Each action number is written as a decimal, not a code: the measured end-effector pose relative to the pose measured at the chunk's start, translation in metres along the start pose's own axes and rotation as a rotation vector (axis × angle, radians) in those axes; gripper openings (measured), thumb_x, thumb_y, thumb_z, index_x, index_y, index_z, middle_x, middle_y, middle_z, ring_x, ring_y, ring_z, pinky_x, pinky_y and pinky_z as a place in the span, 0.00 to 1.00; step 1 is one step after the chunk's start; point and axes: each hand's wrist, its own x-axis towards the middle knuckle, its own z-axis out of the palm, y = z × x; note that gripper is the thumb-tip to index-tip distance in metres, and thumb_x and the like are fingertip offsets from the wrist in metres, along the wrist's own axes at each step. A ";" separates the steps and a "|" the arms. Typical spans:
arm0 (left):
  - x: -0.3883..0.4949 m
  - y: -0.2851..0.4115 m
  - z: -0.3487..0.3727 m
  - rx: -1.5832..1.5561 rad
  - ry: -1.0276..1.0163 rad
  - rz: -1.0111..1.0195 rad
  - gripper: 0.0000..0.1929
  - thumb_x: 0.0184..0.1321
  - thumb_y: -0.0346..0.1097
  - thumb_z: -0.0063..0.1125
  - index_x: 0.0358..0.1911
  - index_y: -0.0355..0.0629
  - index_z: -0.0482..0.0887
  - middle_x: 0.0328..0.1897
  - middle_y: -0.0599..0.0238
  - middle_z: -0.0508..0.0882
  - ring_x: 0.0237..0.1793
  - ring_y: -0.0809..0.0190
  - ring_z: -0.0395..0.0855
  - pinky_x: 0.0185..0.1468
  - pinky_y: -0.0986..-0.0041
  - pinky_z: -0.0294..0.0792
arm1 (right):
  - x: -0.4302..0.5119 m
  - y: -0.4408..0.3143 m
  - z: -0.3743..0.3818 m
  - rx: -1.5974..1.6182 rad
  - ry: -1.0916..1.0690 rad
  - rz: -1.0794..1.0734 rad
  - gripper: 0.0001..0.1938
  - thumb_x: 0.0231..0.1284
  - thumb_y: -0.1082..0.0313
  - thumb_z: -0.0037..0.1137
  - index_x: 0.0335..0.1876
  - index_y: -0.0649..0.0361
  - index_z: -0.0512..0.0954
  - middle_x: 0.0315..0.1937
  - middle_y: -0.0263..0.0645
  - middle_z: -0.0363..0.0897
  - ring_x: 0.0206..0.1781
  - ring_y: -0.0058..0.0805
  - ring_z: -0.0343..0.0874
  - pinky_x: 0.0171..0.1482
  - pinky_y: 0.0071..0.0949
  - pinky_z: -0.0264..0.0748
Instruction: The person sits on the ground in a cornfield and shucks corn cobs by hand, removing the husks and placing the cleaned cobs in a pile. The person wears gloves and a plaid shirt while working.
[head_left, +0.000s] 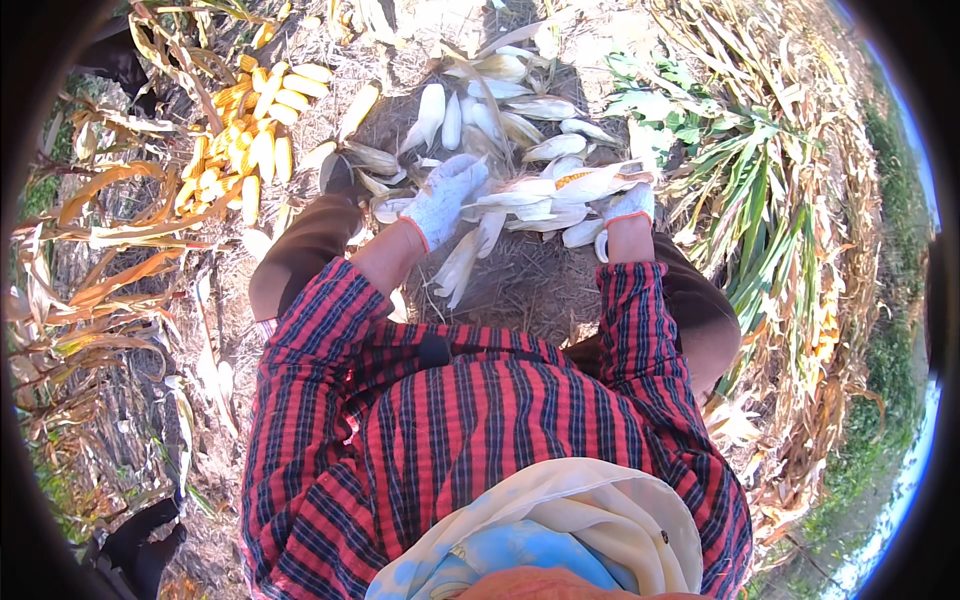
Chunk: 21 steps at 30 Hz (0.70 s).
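Note:
In a white knitted glove with an orange cuff, my right hand (632, 202) grips one end of a partly husked ear of corn (573, 178). Yellow kernels show through a gap in its pale husk. My left hand (444, 201), gloved the same way, is curled at the other end beside the spread husk leaves (504, 198); whether it grips them is hidden. Beyond both hands lies a heap of ears in pale husks (546, 109). Loose husk leaves (459, 268) lie on the ground between my knees.
Bare yellow ears are piled at the left (244, 142). Dry corn stalks (97, 300) lie along the left side. Green leaves (750, 195) and more dry stalks (840, 187) cover the right. My bent knees (304, 251) flank the straw-littered ground (525, 281).

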 end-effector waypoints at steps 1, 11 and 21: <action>0.001 0.000 -0.003 0.138 0.057 -0.004 0.12 0.63 0.42 0.57 0.42 0.41 0.77 0.37 0.69 0.79 0.41 0.66 0.78 0.48 0.71 0.72 | 0.000 -0.002 -0.002 0.075 -0.014 0.019 0.19 0.68 0.53 0.39 0.57 0.52 0.72 0.54 0.38 0.73 0.53 0.31 0.74 0.52 0.36 0.73; -0.013 0.040 0.017 1.244 0.229 1.077 0.18 0.49 0.33 0.65 0.45 0.43 0.79 0.48 0.56 0.79 0.49 0.50 0.77 0.54 0.63 0.69 | -0.029 -0.005 0.020 0.163 -0.233 0.033 0.23 0.70 0.48 0.33 0.63 0.50 0.67 0.57 0.40 0.70 0.54 0.39 0.73 0.56 0.44 0.72; -0.005 -0.002 0.021 1.108 -0.077 0.127 0.29 0.49 0.55 0.63 0.50 0.42 0.75 0.45 0.49 0.81 0.49 0.45 0.78 0.53 0.60 0.69 | -0.062 0.035 0.053 0.120 -0.349 0.104 0.15 0.69 0.57 0.45 0.55 0.55 0.71 0.41 0.33 0.74 0.42 0.24 0.76 0.41 0.26 0.76</action>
